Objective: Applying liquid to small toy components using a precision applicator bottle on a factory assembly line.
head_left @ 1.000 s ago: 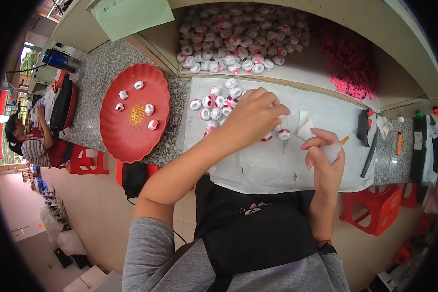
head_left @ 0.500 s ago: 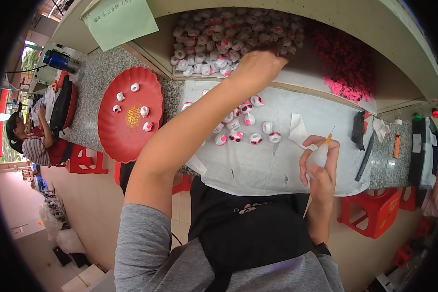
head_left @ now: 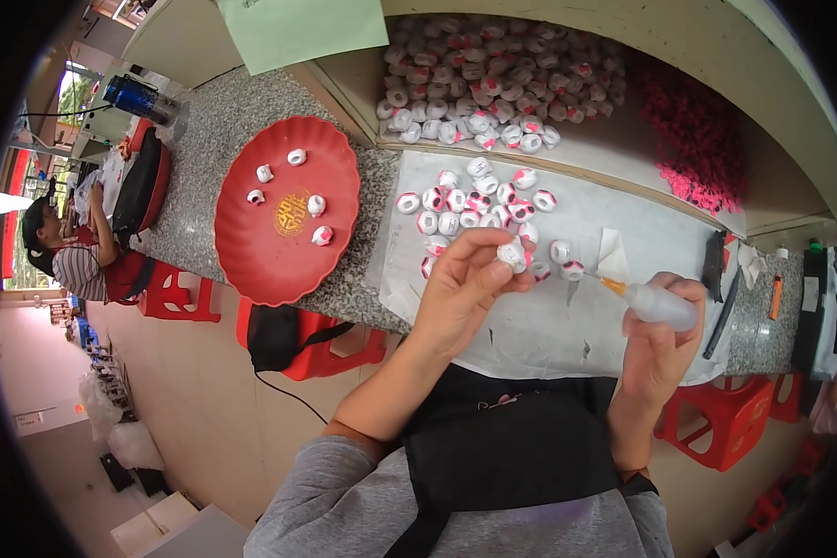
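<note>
Over the white-sheeted worktop, my left hand (head_left: 460, 293) pinches a small white plastic piece with pink patches (head_left: 511, 253) between thumb and fingers. To its right, my right hand (head_left: 656, 358) is wrapped round a translucent squeeze bottle (head_left: 665, 308) with an orange nozzle. The bottle lies nearly level, its thin tip pointing left toward the held piece; a gap stays between them. Just beyond my left hand is a loose cluster of similar white and pink pieces (head_left: 456, 200), several with dark openings.
Behind the sheet, a shelf compartment holds a heap of white pieces (head_left: 493, 79) and a pile of small pink parts (head_left: 702, 186). A red scalloped tray (head_left: 242, 223) with several white pieces stands left. Red stools (head_left: 721, 423) flank the bench. Another person (head_left: 74, 246) sits far left.
My left hand has drawn back from the shelf heap to above the sheet, now holding a white piece. My right hand has tipped the bottle from upright to nearly level. The view has shifted.
</note>
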`<state>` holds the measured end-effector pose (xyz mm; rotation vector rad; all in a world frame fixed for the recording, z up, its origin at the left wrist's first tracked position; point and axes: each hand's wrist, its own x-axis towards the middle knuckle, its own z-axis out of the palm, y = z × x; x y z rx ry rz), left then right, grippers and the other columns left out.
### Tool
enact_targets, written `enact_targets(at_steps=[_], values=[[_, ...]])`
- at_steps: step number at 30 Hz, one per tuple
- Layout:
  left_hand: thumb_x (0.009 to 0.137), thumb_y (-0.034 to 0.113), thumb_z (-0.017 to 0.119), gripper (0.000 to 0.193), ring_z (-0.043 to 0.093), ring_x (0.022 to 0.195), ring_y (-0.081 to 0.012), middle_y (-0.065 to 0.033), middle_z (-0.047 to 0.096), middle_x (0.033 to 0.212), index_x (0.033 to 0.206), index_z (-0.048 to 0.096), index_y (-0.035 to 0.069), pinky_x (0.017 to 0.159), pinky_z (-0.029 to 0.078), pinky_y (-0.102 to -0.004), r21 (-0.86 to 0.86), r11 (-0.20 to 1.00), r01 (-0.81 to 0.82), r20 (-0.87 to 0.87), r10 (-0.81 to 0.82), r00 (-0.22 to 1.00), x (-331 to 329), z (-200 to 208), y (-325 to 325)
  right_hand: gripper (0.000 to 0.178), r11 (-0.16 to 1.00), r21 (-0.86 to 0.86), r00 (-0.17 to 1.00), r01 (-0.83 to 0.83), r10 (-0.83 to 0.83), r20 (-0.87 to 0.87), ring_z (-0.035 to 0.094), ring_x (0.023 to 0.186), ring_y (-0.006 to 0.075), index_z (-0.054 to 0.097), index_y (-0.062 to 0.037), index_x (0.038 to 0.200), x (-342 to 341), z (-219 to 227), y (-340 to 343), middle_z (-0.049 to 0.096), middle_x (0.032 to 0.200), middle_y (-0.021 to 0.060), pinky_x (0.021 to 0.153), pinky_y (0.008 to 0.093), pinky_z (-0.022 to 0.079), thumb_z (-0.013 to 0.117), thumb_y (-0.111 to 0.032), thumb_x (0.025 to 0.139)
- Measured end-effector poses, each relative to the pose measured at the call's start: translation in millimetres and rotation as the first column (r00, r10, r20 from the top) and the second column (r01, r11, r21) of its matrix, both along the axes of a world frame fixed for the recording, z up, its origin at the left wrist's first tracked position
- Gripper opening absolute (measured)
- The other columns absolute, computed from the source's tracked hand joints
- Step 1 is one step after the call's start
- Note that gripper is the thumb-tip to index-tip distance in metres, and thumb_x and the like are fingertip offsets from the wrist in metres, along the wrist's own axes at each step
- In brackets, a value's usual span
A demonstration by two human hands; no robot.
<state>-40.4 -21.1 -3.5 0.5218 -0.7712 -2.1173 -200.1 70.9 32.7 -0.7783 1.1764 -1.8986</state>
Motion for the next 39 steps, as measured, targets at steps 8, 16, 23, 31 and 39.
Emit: enact_targets(at_steps=[8, 16, 23, 31, 39], values=[[0.074, 0.008, 0.055, 0.031, 0.048, 0.093, -0.0193, -0.0139, 0.048, 0.101, 0.101, 0.042, 0.003, 0.076, 0.043, -0.0328, -0.090, 0.992, -0.086, -0.050, 0.081, 0.995, 10, -8, 16, 0.034, 0.965, -0.226, 0.968, 0.134, -0.176, -0.178, 0.035, 0.068, 0.0104, 0.040, -0.0072, 0.086, 22, 5, -8, 0.035, 0.081, 0.0034, 0.060, 0.0213, 0.034, 0.064, -0.018, 0.065], [0.071, 0.003, 0.056, 0.035, 0.048, 0.095, -0.0206, -0.0159, 0.048, 0.100, 0.104, 0.042, 0.000, 0.080, 0.042, -0.0368, -0.160, 0.986, -0.052, 0.005, 0.053, 0.999, 10, -2, 24, 0.044, 0.952, -0.297, 0.860, 0.068, -0.207, -0.466, 0.038, 0.054, 0.0093, 0.040, -0.0085, 0.079, 38, 11, 2, 0.039, 0.073, 0.0025, 0.045, 0.0185, 0.035, 0.069, -0.035, 0.059], [0.072, -0.005, 0.051, 0.035, 0.045, 0.100, -0.0162, -0.0119, 0.048, 0.104, 0.105, 0.041, -0.002, 0.081, 0.037, -0.0241, -0.208, 0.978, -0.020, -0.053, 0.009, 0.999, 10, -2, 26, 0.046, 0.965, -0.229, 0.871, -0.127, -0.002, -0.491, 0.046, 0.059, 0.0145, 0.045, -0.0101, 0.082, 32, 15, 13, 0.044, 0.082, 0.0022, 0.051, 0.0251, 0.042, 0.076, -0.007, 0.048], [0.070, 0.003, 0.057, 0.033, 0.049, 0.092, -0.0197, -0.0159, 0.048, 0.099, 0.100, 0.043, 0.000, 0.078, 0.043, -0.0356, -0.192, 0.980, -0.043, 0.038, 0.051, 0.998, 8, 0, 28, 0.047, 0.962, -0.232, 0.867, -0.144, 0.010, -0.499, 0.046, 0.058, 0.0145, 0.045, -0.0103, 0.083, 32, 13, 11, 0.045, 0.083, 0.0018, 0.050, 0.0253, 0.042, 0.076, -0.005, 0.047], [0.069, 0.002, 0.057, 0.034, 0.050, 0.091, -0.0196, -0.0159, 0.049, 0.098, 0.100, 0.043, 0.000, 0.078, 0.043, -0.0353, -0.184, 0.983, -0.024, 0.037, 0.031, 0.999, 9, 0, 27, 0.047, 0.961, -0.228, 0.867, -0.158, 0.024, -0.498, 0.046, 0.057, 0.0144, 0.046, -0.0099, 0.083, 32, 13, 11, 0.045, 0.083, 0.0021, 0.049, 0.0254, 0.042, 0.076, -0.004, 0.047]])
